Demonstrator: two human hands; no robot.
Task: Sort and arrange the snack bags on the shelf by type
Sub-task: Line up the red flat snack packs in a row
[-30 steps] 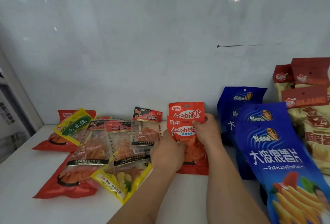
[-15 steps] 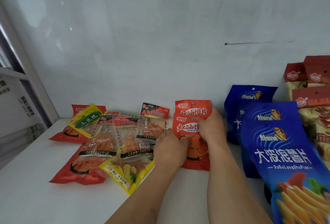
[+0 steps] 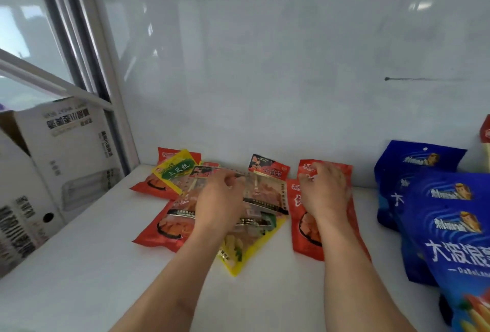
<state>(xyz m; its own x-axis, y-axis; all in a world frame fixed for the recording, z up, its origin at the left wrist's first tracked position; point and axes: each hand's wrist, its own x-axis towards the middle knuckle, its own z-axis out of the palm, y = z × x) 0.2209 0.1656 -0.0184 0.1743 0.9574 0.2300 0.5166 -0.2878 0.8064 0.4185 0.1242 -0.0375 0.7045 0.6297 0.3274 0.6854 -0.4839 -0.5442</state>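
Two red snack bags (image 3: pixel 298 204) lie stacked on the white shelf (image 3: pixel 100 265), right of centre. My right hand (image 3: pixel 327 192) rests on them, its fingertips curled over the front bag's upper left edge. To their left is a mixed pile: clear bags with black-and-red headers (image 3: pixel 267 190), a yellow bag (image 3: pixel 248 251) underneath, a yellow-green bag (image 3: pixel 176 168) and red bags (image 3: pixel 161 228). My left hand (image 3: pixel 220 200) lies on this pile, fingers curled at the top edge of a clear bag. Motion blur hides the exact hold.
Large blue chip bags (image 3: pixel 450 239) lean at the right, with another blue bag (image 3: pixel 413 164) behind them. A red-topped bag (image 3: pixel 486 135) shows at the right edge. A white cardboard box (image 3: pixel 71 151) stands beyond the shelf's left end, beside a metal frame post (image 3: pixel 116 119).
My left hand has left the red bags and moved left onto the clear bags in the pile. The right hand stays on the red bags. The view has swung left.
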